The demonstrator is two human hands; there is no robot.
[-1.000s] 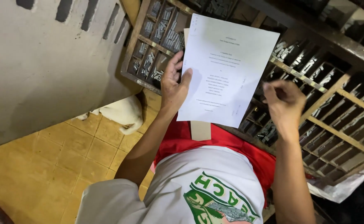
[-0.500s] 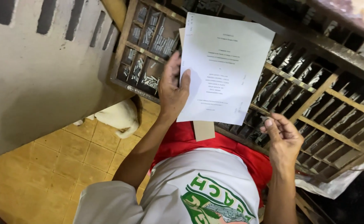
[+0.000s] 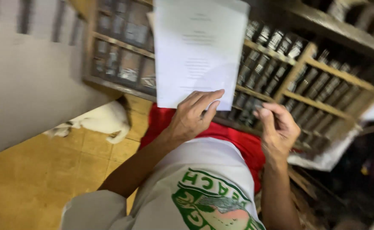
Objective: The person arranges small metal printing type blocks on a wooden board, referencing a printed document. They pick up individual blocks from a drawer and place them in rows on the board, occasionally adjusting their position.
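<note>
Sheet of paper: a white printed sheet of paper (image 3: pixel 197 51), held upright in front of the person, its lower edge pinched by the left hand; a second sheet's edge shows just behind its left side.
Left hand: the left hand (image 3: pixel 191 117) grasps the sheet's bottom edge, fingers (image 3: pixel 204 100) spread flat over the front of the page, forearm running up from lower left.
Right hand: the right hand (image 3: pixel 278 130) hangs just right of the grip and slightly lower, holding nothing, fingers curled loosely inward, clear of the paper.
Clothing: below the grip, a white shirt with a green print (image 3: pixel 204 196) and a red cloth (image 3: pixel 234 140) at the waist.
Compartment tray: beyond the grip, a slanted wooden tray (image 3: pixel 323 81) split into many small cells, each packed with small dark metal pieces; the sheet hides its middle.
Floor: left of and below the grip, yellow tiles (image 3: pixel 37 170).
White bundle: a white bundle (image 3: pixel 97 119) lies on the tiles under the tray's left end; what it is cannot be told.
Board: a grey board (image 3: pixel 29 85) further left.
</note>
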